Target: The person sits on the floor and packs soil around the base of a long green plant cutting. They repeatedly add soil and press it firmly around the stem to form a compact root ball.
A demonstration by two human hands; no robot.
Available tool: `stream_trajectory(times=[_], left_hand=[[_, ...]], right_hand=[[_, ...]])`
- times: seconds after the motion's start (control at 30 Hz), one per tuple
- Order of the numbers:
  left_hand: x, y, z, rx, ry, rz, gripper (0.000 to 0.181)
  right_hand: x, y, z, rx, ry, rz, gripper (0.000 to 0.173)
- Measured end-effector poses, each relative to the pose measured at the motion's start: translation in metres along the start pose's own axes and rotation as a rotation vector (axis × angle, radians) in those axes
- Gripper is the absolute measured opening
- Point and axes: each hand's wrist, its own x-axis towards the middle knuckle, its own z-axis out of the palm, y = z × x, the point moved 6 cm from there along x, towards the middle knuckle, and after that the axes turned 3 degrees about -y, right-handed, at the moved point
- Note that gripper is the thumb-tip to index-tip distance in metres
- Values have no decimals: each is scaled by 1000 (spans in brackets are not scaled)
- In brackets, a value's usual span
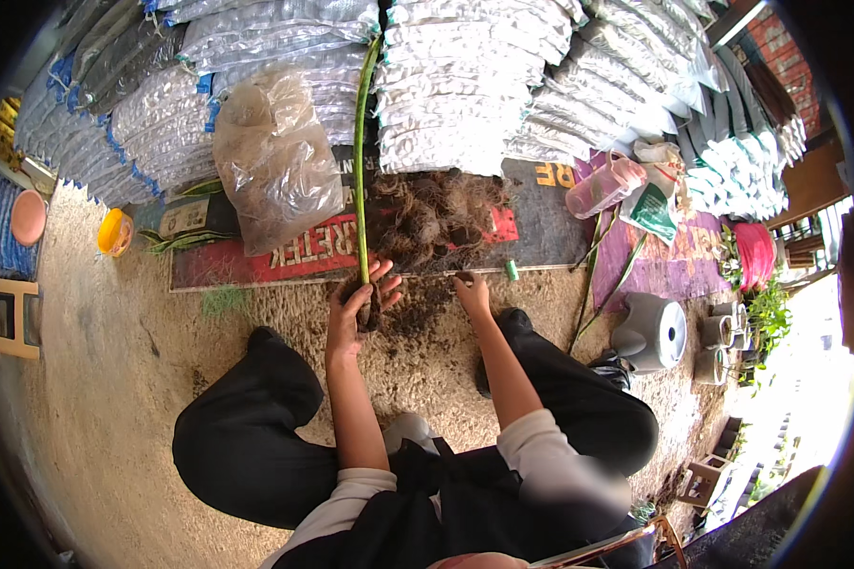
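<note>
My left hand (352,313) grips the base of a long, narrow green plant leaf (360,163). The leaf stands out away from me, its far tip against the stacked sacks. A dark brown, root-like base (371,313) shows between the fingers. My right hand (472,291) is apart from it, fingers bent together over the soil; I cannot tell whether anything is pinched there. Just beyond both hands, a heap of brown fibrous roots (434,220) lies on a printed banner sheet (256,263). Loose dark soil (416,313) is scattered on the ground between the hands.
Stacked plastic sacks (462,85) wall off the far side. A clear plastic bag (277,163) stands at left, near a yellow tub (115,232). Rightward are a pink pitcher (605,186), cut green leaves (615,284), a grey plastic stool (651,333) and pots (715,331).
</note>
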Motion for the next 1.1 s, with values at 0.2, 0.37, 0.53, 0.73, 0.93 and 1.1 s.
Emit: stream_trajectory(times=[0.2, 0.37, 0.53, 0.73, 0.93, 1.1], left_hand=[[2, -6, -7, -25, 20, -28, 36], [10, -10, -15, -104, -62, -61, 38], [18, -16, -17, -109, -29, -60, 38], [24, -23, -12, -157, -5, -48, 39], [20, -25, 0, -361, -68, -14, 36], [20, -26, 23, -230, 18, -54, 36]], right_hand=[[69, -16, 5, -461, 115, -185, 58], [107, 0, 3, -725, 4, -206, 73], [124, 7, 3, -728, 90, -365, 53], [124, -9, -13, -603, 153, -450, 26], [85, -45, -24, -571, 223, -490, 24], [57, -80, -53, -317, 180, -519, 30]])
